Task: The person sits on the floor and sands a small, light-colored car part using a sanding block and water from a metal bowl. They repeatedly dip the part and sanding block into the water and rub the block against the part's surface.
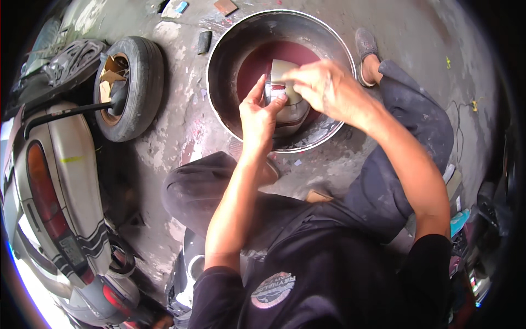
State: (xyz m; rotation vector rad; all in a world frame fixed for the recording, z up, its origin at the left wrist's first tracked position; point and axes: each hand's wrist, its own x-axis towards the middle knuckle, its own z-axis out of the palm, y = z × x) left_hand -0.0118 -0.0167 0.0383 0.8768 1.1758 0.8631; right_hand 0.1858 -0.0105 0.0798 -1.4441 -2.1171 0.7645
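Observation:
In front of me stands a wide round basin [215, 118] with reddish water [253, 68] in the bottom. A curved, beige-grey body panel [291, 113] with dark and red stripes is held up inside it. My left hand [257, 119] grips the panel's left edge, thumb on the face and fingers along the side. Over the panel's upper right side, my right hand [331, 90] is closed, its curled fingertips at the surface. Whether something thin lies beneath those fingers is hidden.
A worn tire [147, 90] with cardboard scraps in its rim stands to the left. Nearer, a motorcycle [74, 181] with pale panels fills the left side. A small dark block [204, 42] and a brown piece [225, 6] lie beyond. My bent legs flank the basin's near side.

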